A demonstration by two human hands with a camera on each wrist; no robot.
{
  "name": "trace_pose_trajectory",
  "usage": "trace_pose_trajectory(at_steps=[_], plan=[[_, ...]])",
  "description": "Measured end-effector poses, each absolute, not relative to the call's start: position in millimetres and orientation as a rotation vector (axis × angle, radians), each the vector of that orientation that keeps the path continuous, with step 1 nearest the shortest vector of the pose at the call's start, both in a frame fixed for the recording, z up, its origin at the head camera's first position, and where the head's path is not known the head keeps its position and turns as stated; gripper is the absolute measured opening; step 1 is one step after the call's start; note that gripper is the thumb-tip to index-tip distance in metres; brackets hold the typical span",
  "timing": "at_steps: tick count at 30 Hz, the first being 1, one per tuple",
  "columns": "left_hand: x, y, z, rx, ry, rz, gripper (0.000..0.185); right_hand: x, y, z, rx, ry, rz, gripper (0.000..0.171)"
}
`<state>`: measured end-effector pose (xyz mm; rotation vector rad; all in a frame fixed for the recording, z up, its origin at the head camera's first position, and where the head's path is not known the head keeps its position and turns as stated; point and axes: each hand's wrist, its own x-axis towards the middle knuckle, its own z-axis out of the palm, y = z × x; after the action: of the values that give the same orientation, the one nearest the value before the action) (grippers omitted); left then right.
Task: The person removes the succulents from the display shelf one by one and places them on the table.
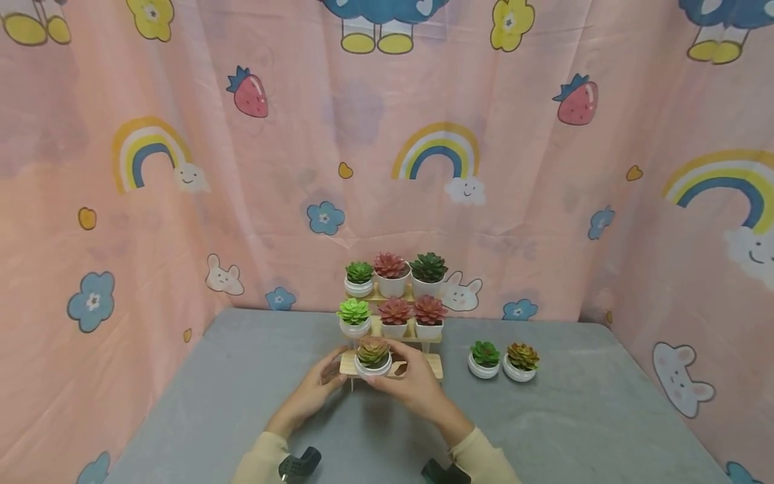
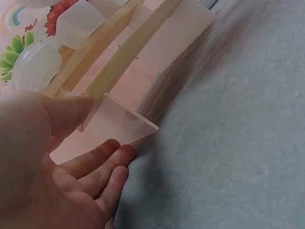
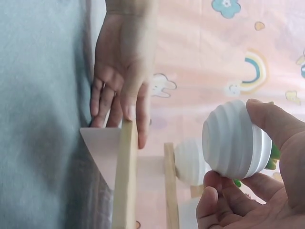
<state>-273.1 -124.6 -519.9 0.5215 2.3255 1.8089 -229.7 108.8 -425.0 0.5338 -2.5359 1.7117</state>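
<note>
My right hand (image 1: pixel 417 386) grips a small ribbed white pot (image 3: pixel 233 140) with a brownish-green artificial succulent (image 1: pixel 373 352). In the right wrist view the pot hangs above the stand's lowest shelf (image 3: pixel 125 181), thumb on one side and fingers on the other. My left hand (image 1: pixel 313 388) holds the left end of the wooden tiered plant stand (image 1: pixel 434 366). Its thumb (image 2: pixel 71 112) lies against the wooden board, while the lower fingers reach beside the translucent side panel (image 2: pixel 124 121). Part of the lowest shelf is hidden behind the held pot and right hand.
On the top tier stand a green succulent (image 1: pixel 359 273), a red one (image 1: pixel 391 266) and a dark green one (image 1: pixel 428 269). The middle tier bears a light green (image 1: pixel 353 312) and two red succulents. Right of the stand, two potted succulents (image 1: pixel 484 356) sit on the grey table (image 1: pixel 580 417).
</note>
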Motion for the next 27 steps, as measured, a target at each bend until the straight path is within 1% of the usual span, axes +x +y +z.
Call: trace_pose_trajectory(at_steps=[11, 20, 27], plan=[[-273.5, -122.0, -521.2, 0.458, 2.343, 1.813, 0.061, -222.9, 131.7, -422.2, 0.470, -2.487, 1.721, 0.061], [-272.6, -123.1, -522.2, 0.477, 2.348, 1.774, 0.062, -218.3, 151.8, -423.0, 0.459, -2.483, 1.702, 0.060], [-273.2, -125.0, -518.7, 0.463, 2.337, 1.773, 0.062, -218.6, 165.2, -418.7, 0.402, -2.465, 1.675, 0.060]])
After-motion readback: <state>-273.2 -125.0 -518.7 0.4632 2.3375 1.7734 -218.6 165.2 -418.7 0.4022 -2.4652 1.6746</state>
